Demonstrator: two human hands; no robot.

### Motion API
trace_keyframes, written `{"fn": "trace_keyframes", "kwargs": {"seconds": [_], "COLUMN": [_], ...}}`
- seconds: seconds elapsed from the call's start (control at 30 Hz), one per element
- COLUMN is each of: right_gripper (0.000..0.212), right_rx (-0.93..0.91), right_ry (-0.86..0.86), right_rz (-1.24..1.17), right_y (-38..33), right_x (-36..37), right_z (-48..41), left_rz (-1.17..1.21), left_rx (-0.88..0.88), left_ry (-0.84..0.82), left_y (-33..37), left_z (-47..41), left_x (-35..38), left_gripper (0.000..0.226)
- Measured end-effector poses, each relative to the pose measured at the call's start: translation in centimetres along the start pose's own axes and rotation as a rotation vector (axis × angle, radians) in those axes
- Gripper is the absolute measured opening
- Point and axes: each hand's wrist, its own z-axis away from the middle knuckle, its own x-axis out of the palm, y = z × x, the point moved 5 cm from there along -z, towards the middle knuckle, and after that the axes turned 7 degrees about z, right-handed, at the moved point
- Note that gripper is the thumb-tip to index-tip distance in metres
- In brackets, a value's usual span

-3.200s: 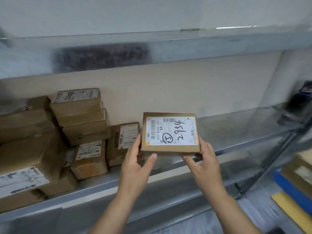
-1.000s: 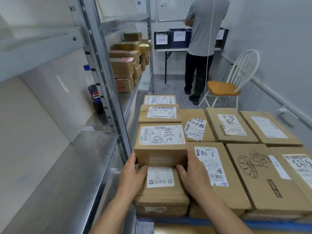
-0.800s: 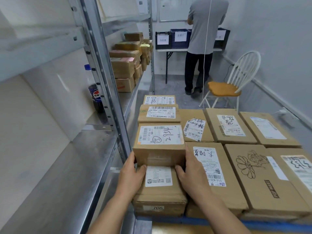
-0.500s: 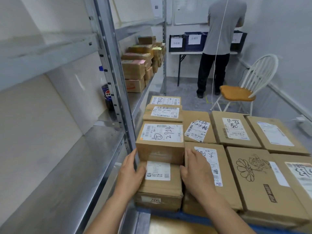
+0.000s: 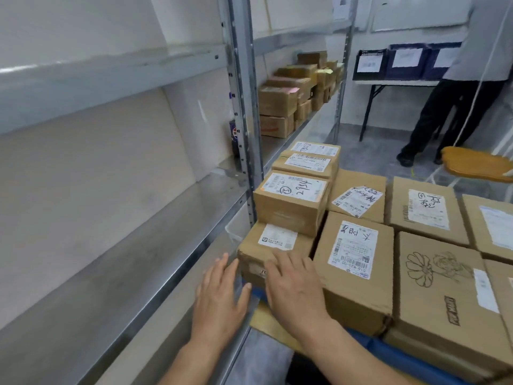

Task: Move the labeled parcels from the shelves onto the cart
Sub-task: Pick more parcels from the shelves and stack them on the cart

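Currently both hands grip nothing: left hand (image 5: 219, 300) spread beside the lower brown cardboard box (image 5: 251, 250), right hand (image 5: 295, 290) flat on it, labeled brown cardboard parcel (image 5: 288, 211) stacked on top.

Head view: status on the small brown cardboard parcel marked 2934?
Left hand open, right hand open, neither on it. Small brown cardboard parcel marked 2934 sits atop a larger brown box on the blue cart. Nothing blocking.
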Motion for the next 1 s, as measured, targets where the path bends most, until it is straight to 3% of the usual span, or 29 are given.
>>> {"fn": "trace_keyframes", "kwargs": {"seconds": [0.07, 0.2, 0.37, 0.6, 1.0], "right_gripper": [0.023, 0.033, 0.044, 0.071, 0.073], "right_rx": [-0.077, -0.213, -0.319, -0.412, -0.541], "right_ry": [0.018, 0.018, -0.006, 0.008, -0.048], "right_rz": [-0.021, -0.079, -0.194, -0.233, -0.259], "right_y": [-1.7, -5.4, -10.2, -16.2, -31.0], "right_x": [0.0, -0.3, -1.7, -4.3, -9.4], "right_z": [0.3, 0.6, 0.1, -0.9, -1.3], "left_rz": [-0.087, -0.210, -0.284, -0.379, -0.428], "left_rx": [-0.022, -0.137, -0.317, -0.433, -0.635], "left_ry": [0.057, 0.166, 0.288, 0.466, 0.626], "left_y": [-0.7, -2.6, -5.1, -7.9, -16.7], "left_z": [1.9, 5.9, 10.0, 14.5, 23.6], "left_x": [-1.1, -3.4, -6.6, -11.4, -22.1], "left_gripper": [0.060, 0.055, 0.058, 0.068, 0.078]}}
